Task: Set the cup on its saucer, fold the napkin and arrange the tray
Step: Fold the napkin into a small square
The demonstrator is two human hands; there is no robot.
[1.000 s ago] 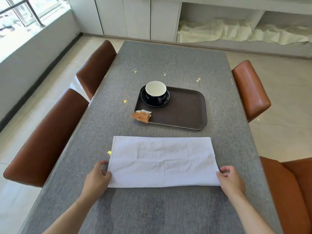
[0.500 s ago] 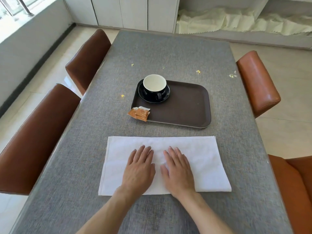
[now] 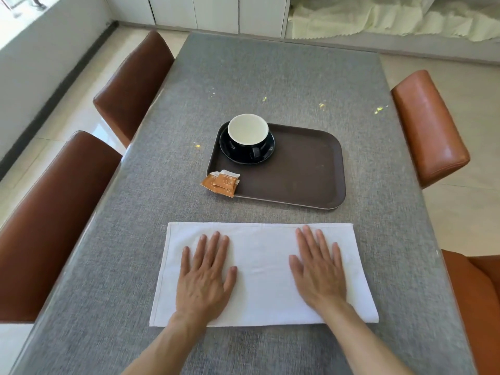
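since half a second ago my palms have slid apart from the middle of the napkin [image 3: 263, 274] toward its ends. it lies flat on the bench [image 3: 270, 77], folded into a long strip just short of the tray [image 3: 303, 169], where the cup [image 3: 248, 131] already sits on its saucer [image 3: 266, 150]. my left hand [image 3: 204, 280] and right hand [image 3: 318, 272] press on it, each grip wide and flat, holding nothing. i should smooth evenly outward, then pinch one end and fold it squarely over.

Matt white cloth napkin [image 3: 262, 272], coarse grey woven tablecloth [image 3: 270, 77], glossy black cup [image 3: 247, 136].
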